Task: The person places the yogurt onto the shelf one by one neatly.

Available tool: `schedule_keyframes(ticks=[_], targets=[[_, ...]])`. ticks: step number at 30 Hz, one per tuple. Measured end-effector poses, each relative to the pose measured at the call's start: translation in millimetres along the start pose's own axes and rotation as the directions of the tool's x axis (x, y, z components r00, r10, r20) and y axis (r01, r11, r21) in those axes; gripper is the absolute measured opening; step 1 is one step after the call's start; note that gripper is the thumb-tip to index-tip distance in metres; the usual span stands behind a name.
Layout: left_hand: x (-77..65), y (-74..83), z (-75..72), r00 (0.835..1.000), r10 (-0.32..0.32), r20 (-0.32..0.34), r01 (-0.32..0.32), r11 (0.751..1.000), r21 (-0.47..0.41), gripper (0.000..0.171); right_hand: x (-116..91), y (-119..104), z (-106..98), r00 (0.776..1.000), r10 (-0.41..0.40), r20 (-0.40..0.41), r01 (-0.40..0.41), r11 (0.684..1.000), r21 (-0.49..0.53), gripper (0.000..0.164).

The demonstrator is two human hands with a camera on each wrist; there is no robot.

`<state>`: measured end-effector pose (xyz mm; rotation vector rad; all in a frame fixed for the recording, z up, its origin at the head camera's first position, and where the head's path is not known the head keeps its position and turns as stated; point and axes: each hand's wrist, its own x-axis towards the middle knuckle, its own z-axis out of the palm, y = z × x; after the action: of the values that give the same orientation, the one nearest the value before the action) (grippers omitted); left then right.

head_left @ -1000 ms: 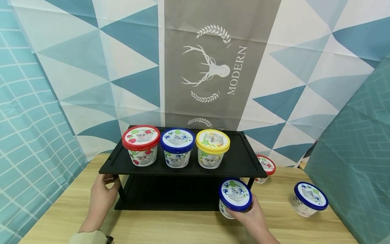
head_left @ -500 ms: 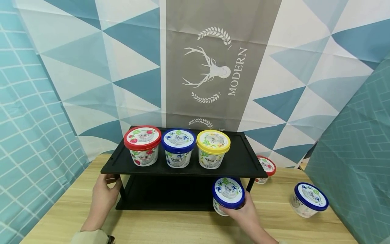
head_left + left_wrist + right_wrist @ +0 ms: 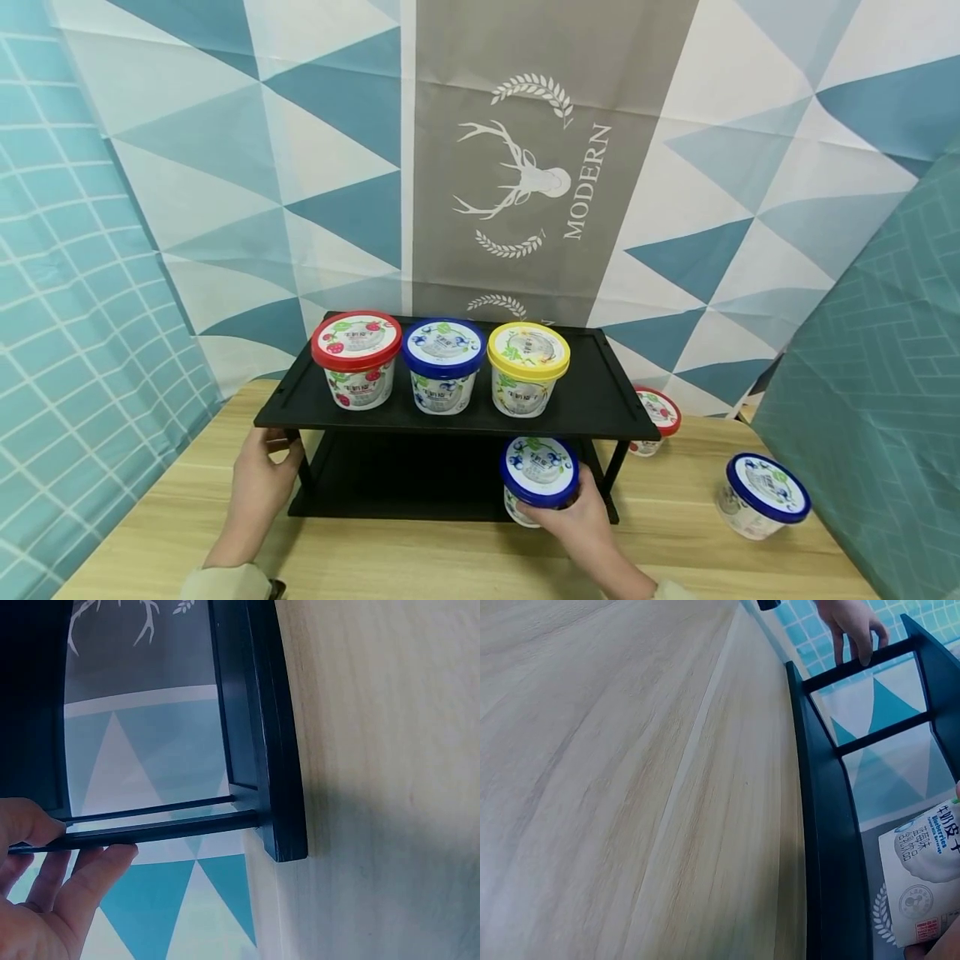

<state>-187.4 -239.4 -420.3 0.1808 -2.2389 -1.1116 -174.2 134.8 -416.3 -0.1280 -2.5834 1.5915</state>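
Note:
A black two-tier rack (image 3: 592, 379) stands on the wooden table. My left hand (image 3: 262, 479) grips its front left post under the top shelf. In the left wrist view the thumb and fingers of that hand (image 3: 64, 896) close around the thin post (image 3: 176, 829). My right hand (image 3: 583, 525) holds a blue-lidded cup (image 3: 540, 468) by its side, upright, at the front right of the lower shelf (image 3: 405, 483). The right wrist view shows the blueberry label on this cup (image 3: 922, 862). Part of its body is hidden behind my fingers.
On the top shelf stand a red-lidded cup (image 3: 358, 358), a blue-lidded cup (image 3: 444, 362) and a yellow-lidded cup (image 3: 528, 367). Right of the rack, another red-lidded cup (image 3: 656, 417) is partly hidden and a blue-lidded cup (image 3: 761, 500) sits near the table's right side.
My right hand has moved left with the blue-lidded cup, from beside the rack's right post to over the lower shelf's front edge. My left hand keeps its grip on the post.

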Motion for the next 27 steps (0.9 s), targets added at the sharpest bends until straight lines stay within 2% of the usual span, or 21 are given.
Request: schedule_keyframes(ticks=[12,27], targets=[[-0.5,0.0,-1.2,1.000,0.007,0.011,-0.007,1.000,-0.003,0.030,2,-7,17,0.999,-0.031,0.020,0.030,0.998,0.051,0.095],[-1.8,0.1,-1.2,1.000,0.014,0.011,-0.014,1.000,-0.003,0.030,6,-12,34,0.997,-0.079,0.026,0.078,0.996,0.039,0.095]])
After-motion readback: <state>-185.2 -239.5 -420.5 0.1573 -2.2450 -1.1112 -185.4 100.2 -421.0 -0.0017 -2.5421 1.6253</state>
